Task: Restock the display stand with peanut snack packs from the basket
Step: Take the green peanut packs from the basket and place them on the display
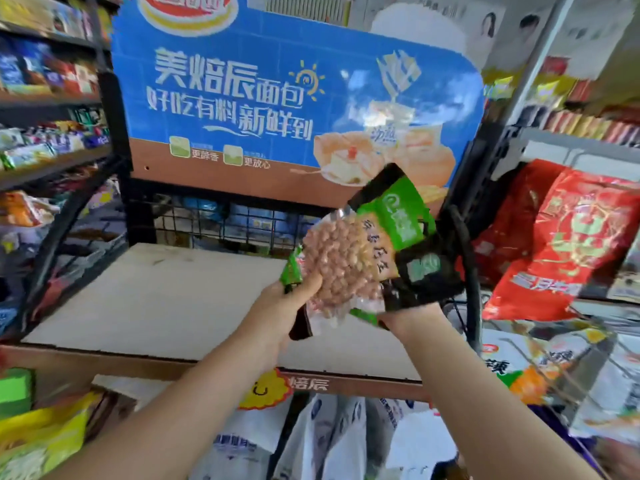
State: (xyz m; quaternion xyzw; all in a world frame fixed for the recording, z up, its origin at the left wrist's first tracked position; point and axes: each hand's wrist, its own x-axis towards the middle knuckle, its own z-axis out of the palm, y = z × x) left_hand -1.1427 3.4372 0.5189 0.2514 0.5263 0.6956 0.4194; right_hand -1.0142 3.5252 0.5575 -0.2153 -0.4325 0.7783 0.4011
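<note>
Blurred shelf, pack hiding fingers.

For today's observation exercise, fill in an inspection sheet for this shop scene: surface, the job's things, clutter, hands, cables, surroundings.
Surface: pale flat cardboard shelf board of the display stand, bare where visible.
Job's things: green-and-clear peanut snack packs, several held together above the shelf; basket not identifiable.
Clutter: nothing seen on the shelf.
Hands: left hand and right hand both have a grip on the packs.
Cables: nothing seen.
Surroundings: blue bread advertising sign behind; red snack bags right.
</note>
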